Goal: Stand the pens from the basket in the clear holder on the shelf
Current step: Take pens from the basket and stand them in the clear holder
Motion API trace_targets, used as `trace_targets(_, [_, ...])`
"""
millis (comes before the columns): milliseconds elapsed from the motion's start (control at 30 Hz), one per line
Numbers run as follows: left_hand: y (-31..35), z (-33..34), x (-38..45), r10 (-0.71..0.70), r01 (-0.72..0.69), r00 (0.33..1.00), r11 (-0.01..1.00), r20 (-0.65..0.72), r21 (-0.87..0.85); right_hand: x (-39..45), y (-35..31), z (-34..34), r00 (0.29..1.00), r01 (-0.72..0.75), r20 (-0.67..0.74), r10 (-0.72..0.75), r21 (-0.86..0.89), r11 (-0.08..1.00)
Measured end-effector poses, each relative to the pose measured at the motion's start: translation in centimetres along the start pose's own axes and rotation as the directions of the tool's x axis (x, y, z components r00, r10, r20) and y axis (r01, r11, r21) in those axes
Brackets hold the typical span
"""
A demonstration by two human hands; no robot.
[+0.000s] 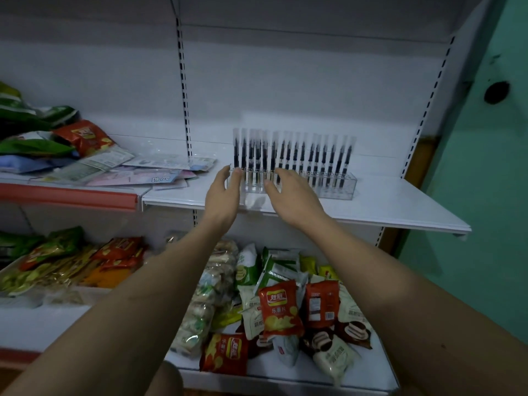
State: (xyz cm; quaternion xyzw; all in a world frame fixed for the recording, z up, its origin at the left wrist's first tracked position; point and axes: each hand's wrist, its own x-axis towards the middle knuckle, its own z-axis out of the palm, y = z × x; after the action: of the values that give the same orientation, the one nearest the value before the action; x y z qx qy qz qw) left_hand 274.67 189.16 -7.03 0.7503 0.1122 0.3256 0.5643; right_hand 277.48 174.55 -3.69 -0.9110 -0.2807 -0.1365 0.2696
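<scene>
Fingers (238, 174) of the left hand (223, 192) are straight and relaxed, their tips at the left end of the clear holder (337, 187), grasping nothing. The right hand (291, 192) is spread likewise, its fingers (270, 185) loose against the holder's front, also released. The holder sits in the middle of the frame on the white shelf (385, 204), and a row of black pens (294, 155) with clear caps stands upright in it. At left, flat paper packets (137, 172) and snack bags (83, 135) lie on the neighbouring shelf. Lower in the frame, chip packets (278, 308) are heaped on the shelf beneath the arms.
</scene>
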Motion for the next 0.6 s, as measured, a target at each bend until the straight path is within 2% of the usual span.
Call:
trace_targets(100, [0.4, -0.1, -4.1, 0.023, -0.028, 0.999, 0.993, -0.041, -0.118, -2.8, 0.3, 0.5, 1.000, 0.004, 0.016, -0.004, 0.005, 1.000])
trace_targets(233, [-1.4, -0.2, -8.8, 0.024, -0.025, 1.000, 0.989, -0.010, -0.145, -6.7, 1.1, 2.2, 0.999, -0.032, 0.037, 0.031, 0.028, 0.999])
trace_targets(433, [-5.2, -0.3, -13.8, -0.135, 0.143, 0.987, 0.986, 0.088, -0.088, -12.6, 3.5, 6.5, 0.982, -0.115, 0.148, 0.117, -0.026, 0.993])
trace_targets(600, [-8.8, 0.1, -17.4, -0.292, 0.294, 0.940, 0.956, 0.179, 0.019, -15.8, 6.0, 10.9, 0.953, -0.203, 0.238, 0.188, 0.038, 0.978])
